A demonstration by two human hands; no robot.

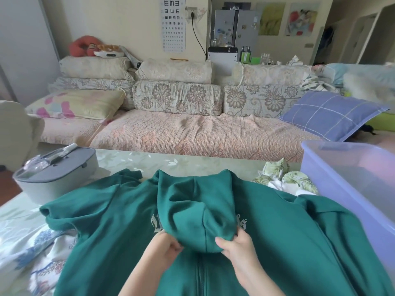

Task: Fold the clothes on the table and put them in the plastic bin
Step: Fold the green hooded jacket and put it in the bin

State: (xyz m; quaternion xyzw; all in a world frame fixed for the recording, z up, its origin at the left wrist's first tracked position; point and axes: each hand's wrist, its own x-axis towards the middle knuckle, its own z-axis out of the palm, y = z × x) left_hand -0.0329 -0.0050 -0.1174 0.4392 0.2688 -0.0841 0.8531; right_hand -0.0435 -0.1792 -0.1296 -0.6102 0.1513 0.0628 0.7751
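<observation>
Fingers (pixel 174 246) of the left hand (pixel 164 253) and right hand (pixel 241 251) are curled round the rim of the hood (pixel 198 221), which is gripped between them; the green hoodie (pixel 288 242) is spread beneath them on the table (pixel 149 159), the plastic bin (pixel 316 167) set to their right

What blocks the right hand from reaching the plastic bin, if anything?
Probably reachable, yes: the right hand, pinching the hood, has only flat green hoodie fabric between it and the plastic bin.

We see a teal-green hoodie (pixel 119 221), a pale lavender bin (pixel 333 199) to its right, a grey case (pixel 55 184) to its left.
</observation>
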